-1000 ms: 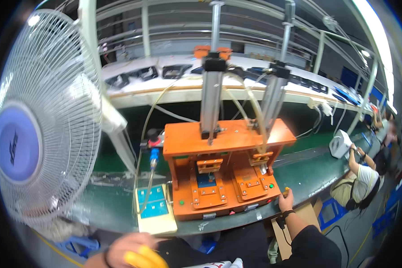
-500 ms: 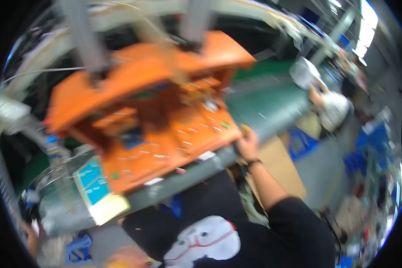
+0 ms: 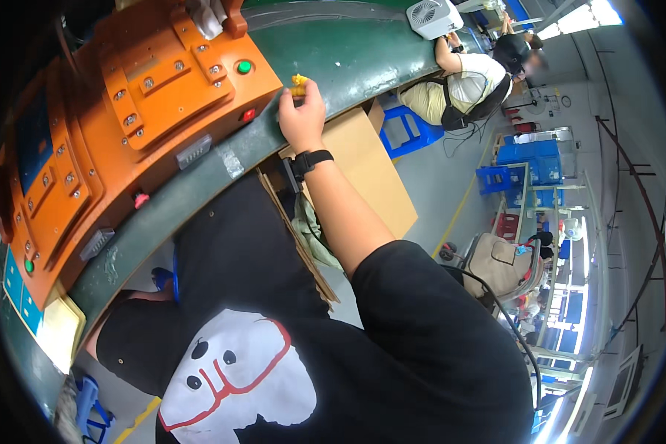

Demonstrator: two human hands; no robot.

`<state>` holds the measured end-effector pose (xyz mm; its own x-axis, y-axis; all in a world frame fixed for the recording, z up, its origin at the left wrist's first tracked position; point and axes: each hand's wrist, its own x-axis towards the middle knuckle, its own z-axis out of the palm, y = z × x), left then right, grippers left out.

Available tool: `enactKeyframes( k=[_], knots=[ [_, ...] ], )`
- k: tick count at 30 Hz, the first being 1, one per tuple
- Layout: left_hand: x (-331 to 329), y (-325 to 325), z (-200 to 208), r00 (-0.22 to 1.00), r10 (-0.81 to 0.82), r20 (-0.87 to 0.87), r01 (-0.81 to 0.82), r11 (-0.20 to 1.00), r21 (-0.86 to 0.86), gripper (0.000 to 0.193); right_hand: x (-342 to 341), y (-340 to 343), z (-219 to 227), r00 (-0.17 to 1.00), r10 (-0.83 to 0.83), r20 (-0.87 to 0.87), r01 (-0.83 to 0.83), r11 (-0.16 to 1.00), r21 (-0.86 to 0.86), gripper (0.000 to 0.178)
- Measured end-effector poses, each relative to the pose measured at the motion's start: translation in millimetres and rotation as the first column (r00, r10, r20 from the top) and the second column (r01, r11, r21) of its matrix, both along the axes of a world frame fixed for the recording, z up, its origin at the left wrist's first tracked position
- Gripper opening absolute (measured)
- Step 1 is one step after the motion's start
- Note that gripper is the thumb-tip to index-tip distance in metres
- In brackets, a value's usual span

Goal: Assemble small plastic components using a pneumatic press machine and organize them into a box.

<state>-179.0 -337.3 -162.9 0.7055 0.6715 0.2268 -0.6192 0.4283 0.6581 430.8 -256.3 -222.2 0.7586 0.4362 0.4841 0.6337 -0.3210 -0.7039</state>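
My right hand (image 3: 302, 118) is closed round some small yellow parts (image 3: 298, 85), whose bumpy tops stick out past the fingertips; their exact kind is not clear. It is at the green work surface (image 3: 340, 63), just right of an orange test fixture (image 3: 163, 96). On that fixture are raised plates with metal screws, a green button (image 3: 244, 67) and a red switch (image 3: 249, 115) near my hand. Another green button (image 3: 29, 266) sits at its far left end. My left hand is out of the picture.
A yellow-and-blue card (image 3: 22, 300) lies by the fixture's left end. Brown cardboard (image 3: 366, 170) stands below the bench edge, near a blue stool (image 3: 411, 133). Farther right a seated person (image 3: 470, 89) works beside a white device with a round grille (image 3: 431, 16).
My view has swung to the right and sharpened, so the fixture now appears farther left. The right hand still holds yellow parts. A blurred hand at the lower edge has left the picture.
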Motion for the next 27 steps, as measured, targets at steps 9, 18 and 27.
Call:
enactKeyframes(
  k=[9,18,27],
  knots=[
    [-8.6,-8.4,14.2,0.997,0.065,0.036,-0.064,0.998,-0.005,0.041,-5.4,-3.0,0.1,0.999,0.018,-0.035,-0.017,0.999,0.038,0.03],
    [-9.5,2.9,25.4,0.994,0.066,0.089,-0.066,0.998,-0.01,0.04,-7.4,3.0,-4.3,1.0,0.015,0.0,-0.015,0.998,0.066,0.03],
    [-3.7,8.8,30.3,0.983,0.106,0.151,-0.106,0.994,-0.007,0.039,-1.9,-2.4,-4.5,0.998,-0.011,0.067,0.009,0.999,0.031,0.027]
  ],
)
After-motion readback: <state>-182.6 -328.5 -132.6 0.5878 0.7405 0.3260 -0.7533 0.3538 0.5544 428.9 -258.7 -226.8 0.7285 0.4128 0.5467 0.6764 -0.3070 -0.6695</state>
